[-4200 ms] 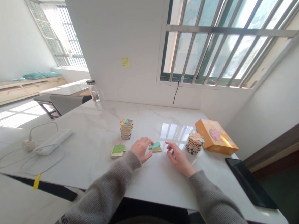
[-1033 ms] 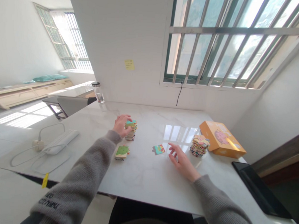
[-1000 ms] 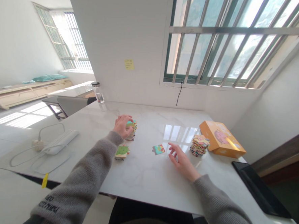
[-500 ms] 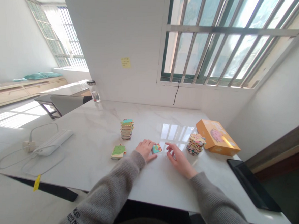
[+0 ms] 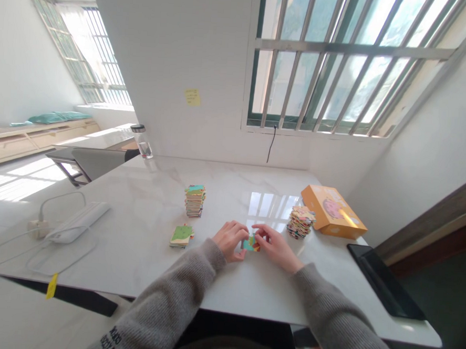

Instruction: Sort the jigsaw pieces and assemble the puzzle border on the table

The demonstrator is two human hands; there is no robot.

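A small colourful puzzle piece (image 5: 250, 243), blue-green with red and yellow, lies between my two hands just above or on the white table. My left hand (image 5: 231, 241) grips its left side with curled fingers and thumb. From the right, the fingers of my right hand (image 5: 276, 246) close on its upper right part and cover some of it. To the left are a tall stack of puzzle pieces (image 5: 194, 201) and a low green-topped pile of pieces (image 5: 181, 236). Beyond my right hand stands another stack of pieces (image 5: 301, 222), loosely piled.
An orange box (image 5: 335, 212) rests at the right, near a black tablet-like slab (image 5: 384, 281) by the table edge. At the left lie a white power strip (image 5: 82, 222) and its looping cable. A clear bottle (image 5: 142, 141) stands at the far left corner of the table (image 5: 140, 263).
My right hand has moved left to the puzzle piece and now touches it. The piece has shifted and turned, and my left hand has curled further round its side.
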